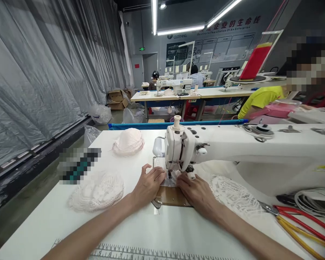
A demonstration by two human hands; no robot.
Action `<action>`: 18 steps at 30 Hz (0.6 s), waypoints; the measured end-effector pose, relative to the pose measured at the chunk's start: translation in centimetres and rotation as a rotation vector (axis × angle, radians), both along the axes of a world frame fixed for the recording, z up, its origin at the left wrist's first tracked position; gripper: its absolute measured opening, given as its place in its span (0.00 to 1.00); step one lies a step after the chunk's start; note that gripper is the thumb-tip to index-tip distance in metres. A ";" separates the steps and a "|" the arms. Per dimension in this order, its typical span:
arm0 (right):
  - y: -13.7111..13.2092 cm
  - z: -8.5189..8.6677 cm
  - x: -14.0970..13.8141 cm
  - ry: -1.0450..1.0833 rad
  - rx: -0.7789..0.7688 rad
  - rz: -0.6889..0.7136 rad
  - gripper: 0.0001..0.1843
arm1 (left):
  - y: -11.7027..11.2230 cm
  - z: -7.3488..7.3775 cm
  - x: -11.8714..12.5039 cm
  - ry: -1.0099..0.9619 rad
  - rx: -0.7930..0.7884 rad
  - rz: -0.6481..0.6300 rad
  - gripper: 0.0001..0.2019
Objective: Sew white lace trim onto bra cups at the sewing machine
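Note:
A white sewing machine (176,148) stands in front of me, its presser foot (169,174) lowered over a piece of thin white fabric (168,182). To the left of the foot, my left hand (150,182) is closed on the fabric's edge, fingers bent and pressed together. My right hand (197,191) grips the fabric on the other side, with its fingertips partly hidden behind the machine's head. White lace pieces (235,193) lie to the right of my right hand. A lace pile (100,189) and a pale pink padded cup (129,141) rest on the left.
Red and yellow handled scissors (300,220) lie at right beside coiled white cable (314,202). A printed ruler (130,252) runs along the front edge. Behind are another sewing table (216,93), a person in a yellow shirt (262,99) and cardboard boxes (117,99).

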State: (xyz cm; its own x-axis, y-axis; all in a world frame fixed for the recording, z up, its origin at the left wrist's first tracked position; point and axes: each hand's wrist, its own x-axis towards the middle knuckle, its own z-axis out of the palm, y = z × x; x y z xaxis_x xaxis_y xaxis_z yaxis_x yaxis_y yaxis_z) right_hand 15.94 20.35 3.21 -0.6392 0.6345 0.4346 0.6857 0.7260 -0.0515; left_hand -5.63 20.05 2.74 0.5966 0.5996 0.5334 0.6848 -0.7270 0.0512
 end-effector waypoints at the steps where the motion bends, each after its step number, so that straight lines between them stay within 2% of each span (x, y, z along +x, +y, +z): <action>1: -0.2 0.7 0.2 0.043 -0.104 0.073 0.18 | -0.8 0.3 0.0 -0.009 -0.047 -0.017 0.18; 3: -0.8 2.6 0.9 0.164 -0.402 0.208 0.15 | -2.7 1.3 0.0 -0.078 -0.246 -0.040 0.22; 5: -1.6 4.8 1.8 0.292 -0.737 0.278 0.15 | -4.7 2.4 0.1 -0.251 -0.576 -0.033 0.26; 8: -3.0 7.1 3.1 0.445 -1.112 0.334 0.18 | -7.1 4.1 0.4 -0.704 -1.156 -0.030 0.18; 10: -4.3 7.5 3.3 0.518 -1.267 0.366 0.20 | -8.4 4.8 0.7 -0.993 -1.393 -0.061 0.16; 11: -5.0 7.4 3.2 0.545 -1.293 0.373 0.21 | -8.9 5.1 0.9 -1.089 -1.451 -0.076 0.16; 13: -6.7 7.0 2.7 0.581 -1.269 0.352 0.23 | -10.1 5.3 1.3 -1.163 -1.497 -0.097 0.16; 15: -8.4 6.4 2.0 0.582 -1.249 0.311 0.23 | -11.4 5.1 1.7 -1.147 -1.515 -0.114 0.18; 18: -10.6 5.5 1.5 0.540 -1.352 0.328 0.23 | -13.3 4.4 1.9 -1.105 -1.517 -0.087 0.22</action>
State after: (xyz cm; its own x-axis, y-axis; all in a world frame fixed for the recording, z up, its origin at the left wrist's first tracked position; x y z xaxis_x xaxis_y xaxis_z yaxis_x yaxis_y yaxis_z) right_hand 17.45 9.77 8.69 -0.7873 0.6036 -0.1260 0.1854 0.0369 -0.9820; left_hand -3.77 6.72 7.14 0.4505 0.8607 -0.2371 -0.1337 0.3276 0.9353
